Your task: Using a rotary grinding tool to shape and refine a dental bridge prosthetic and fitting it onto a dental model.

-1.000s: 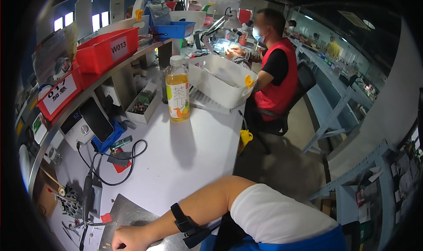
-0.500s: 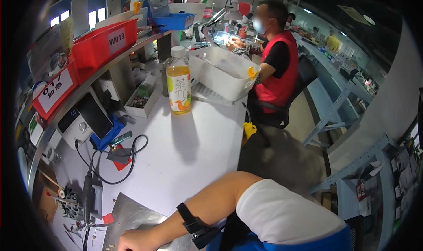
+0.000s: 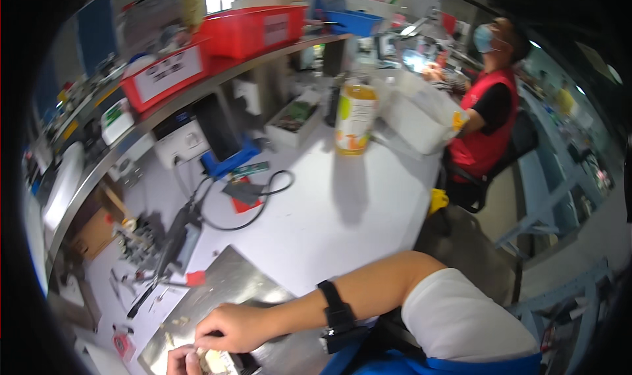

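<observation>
My right hand [image 3: 234,327] is closed, its fingertips pinched together low over a metal plate [image 3: 230,276]. A black strap [image 3: 338,309] goes round the right wrist. Only the fingers of my left hand [image 3: 179,362] show at the lower edge, held close and touching or nearly touching the right fingertips. What lies between the fingertips is too small to make out. Right below the hands is a pale cream-and-white piece [image 3: 217,362], partly hidden, with something dark beside it. Several small pale bits [image 3: 172,339] lie on the plate next to the left hand.
A pen-like handpiece [image 3: 172,240] with a black cable lies left of the plate, near loose tools. Behind stand a white control box [image 3: 181,141], a drink bottle [image 3: 355,118] and a white bin [image 3: 418,112]. Red bins [image 3: 164,75] line the shelf. A co-worker [image 3: 490,105] sits beyond.
The view has swung left and down, so the bench appears further right and higher. My left fingers and the pale piece have come into view; the right hand shows whole, now beside them.
</observation>
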Tool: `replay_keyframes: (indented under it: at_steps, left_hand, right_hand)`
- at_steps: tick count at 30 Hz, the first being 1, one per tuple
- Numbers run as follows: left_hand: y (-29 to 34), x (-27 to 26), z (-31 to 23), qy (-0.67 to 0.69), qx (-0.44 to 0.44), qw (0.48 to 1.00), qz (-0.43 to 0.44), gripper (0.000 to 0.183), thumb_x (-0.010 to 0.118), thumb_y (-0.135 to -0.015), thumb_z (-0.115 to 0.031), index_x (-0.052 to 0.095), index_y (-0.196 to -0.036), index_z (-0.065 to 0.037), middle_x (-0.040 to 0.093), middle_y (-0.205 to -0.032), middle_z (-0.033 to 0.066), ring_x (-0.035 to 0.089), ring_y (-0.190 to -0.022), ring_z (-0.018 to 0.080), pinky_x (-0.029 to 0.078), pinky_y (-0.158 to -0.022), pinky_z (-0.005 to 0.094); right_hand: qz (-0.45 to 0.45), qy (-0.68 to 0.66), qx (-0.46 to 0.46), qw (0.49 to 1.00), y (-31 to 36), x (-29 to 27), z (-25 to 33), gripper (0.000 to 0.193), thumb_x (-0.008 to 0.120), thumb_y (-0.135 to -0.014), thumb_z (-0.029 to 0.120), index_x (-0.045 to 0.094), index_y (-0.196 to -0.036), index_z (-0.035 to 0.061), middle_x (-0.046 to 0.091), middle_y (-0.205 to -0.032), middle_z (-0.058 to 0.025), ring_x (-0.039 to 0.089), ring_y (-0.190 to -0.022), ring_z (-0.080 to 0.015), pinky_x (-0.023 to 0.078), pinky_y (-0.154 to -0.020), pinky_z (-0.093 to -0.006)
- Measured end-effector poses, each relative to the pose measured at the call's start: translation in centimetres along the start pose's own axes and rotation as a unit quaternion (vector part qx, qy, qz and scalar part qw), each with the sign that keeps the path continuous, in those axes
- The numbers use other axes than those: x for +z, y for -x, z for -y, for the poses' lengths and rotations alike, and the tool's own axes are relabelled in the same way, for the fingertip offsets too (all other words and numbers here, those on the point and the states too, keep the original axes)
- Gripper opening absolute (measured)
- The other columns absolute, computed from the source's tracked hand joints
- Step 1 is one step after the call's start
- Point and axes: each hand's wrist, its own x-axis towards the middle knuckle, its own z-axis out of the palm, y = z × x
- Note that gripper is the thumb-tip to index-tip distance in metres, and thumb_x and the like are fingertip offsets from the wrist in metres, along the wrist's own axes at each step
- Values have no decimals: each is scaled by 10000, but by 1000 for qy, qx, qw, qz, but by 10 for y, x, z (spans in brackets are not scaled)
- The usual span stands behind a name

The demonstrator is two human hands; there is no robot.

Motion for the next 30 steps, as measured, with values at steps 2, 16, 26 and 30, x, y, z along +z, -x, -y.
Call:
replay_keyframes:
  at_steps: [2,16,26,30]
  left_hand:
    - [8,-15,3,-6,-7,999,-44,287,723,-821,-169,587,-996,13,637,-966,110,590,-885,166,463,-836,306]
    - [41,-15,-46,55,5,998,-4,162,669,-913,-121,604,-1004,-4,623,-873,26,579,-712,55,475,-633,210]
    - [39,-23,-35,68,30,997,-2,166,665,-915,-154,607,-968,-8,621,-835,16,584,-760,65,487,-696,233]
    - [40,-24,-40,46,39,998,-6,165,662,-917,-157,607,-963,-9,617,-819,14,573,-752,52,480,-690,228]
  right_hand:
    - [19,-2,34,999,1,-7,-6,208,588,-939,199,688,-962,18,673,-750,-128,608,-654,-173,466,-620,-322]
    - [50,-17,117,992,4,1,22,226,589,-958,143,696,-1070,-22,714,-931,-65,626,-858,-92,495,-772,-237]
    - [44,-25,153,987,-5,5,21,237,579,-972,155,695,-1038,-40,706,-908,-74,627,-815,-93,487,-733,-228]
    - [44,-24,169,984,-4,5,23,234,576,-972,157,697,-1039,-32,704,-902,-69,623,-811,-89,484,-730,-228]
